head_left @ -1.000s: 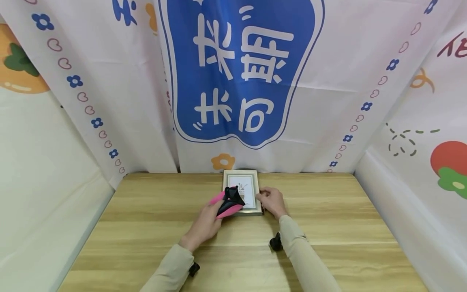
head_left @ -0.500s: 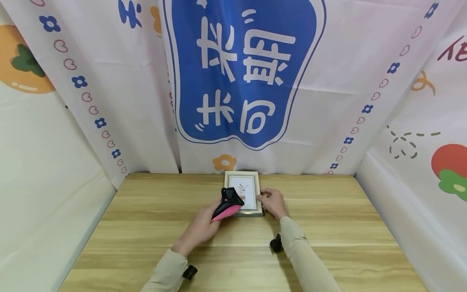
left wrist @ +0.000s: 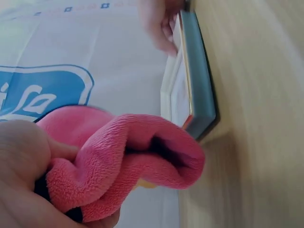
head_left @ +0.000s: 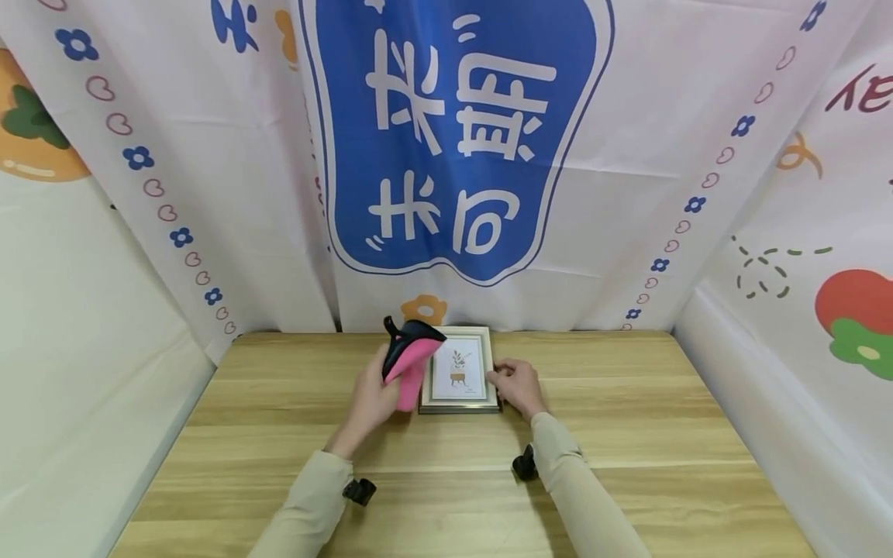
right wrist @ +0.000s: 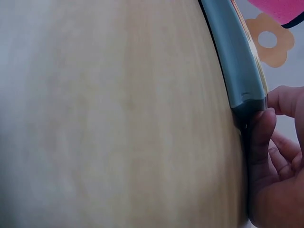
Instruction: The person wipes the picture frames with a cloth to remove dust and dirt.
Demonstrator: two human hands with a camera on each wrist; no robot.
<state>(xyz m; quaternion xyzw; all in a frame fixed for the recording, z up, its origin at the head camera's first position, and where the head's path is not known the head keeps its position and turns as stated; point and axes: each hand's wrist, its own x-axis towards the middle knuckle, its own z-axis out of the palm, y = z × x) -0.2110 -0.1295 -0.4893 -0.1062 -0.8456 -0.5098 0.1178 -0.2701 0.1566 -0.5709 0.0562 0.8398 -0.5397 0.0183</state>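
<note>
A picture frame (head_left: 460, 408) lies on the table near its back edge, with a plant print under a pale border. My left hand (head_left: 370, 401) grips a bunched cloth (head_left: 413, 358), fleecy pink on one side and black on the other. In the left wrist view the pink cloth (left wrist: 137, 147) is folded over on itself between thumb and fingers. It overlaps the frame's left edge in the head view. My right hand (head_left: 518, 385) pinches the frame's right side. In the right wrist view its thumb (right wrist: 262, 130) sits at the corner of the frame's grey-green side (right wrist: 235, 52).
The wooden table (head_left: 446, 496) spreads out in front of the frame and to both sides. Right behind it hangs a printed white curtain (head_left: 593, 256) with a blue sign. White padded walls (head_left: 760, 372) border the table on both sides.
My left hand has moved the cloth up and left off the frame's lower left part and turned it, so more pink shows and the print is uncovered. The right hand stays at the frame.
</note>
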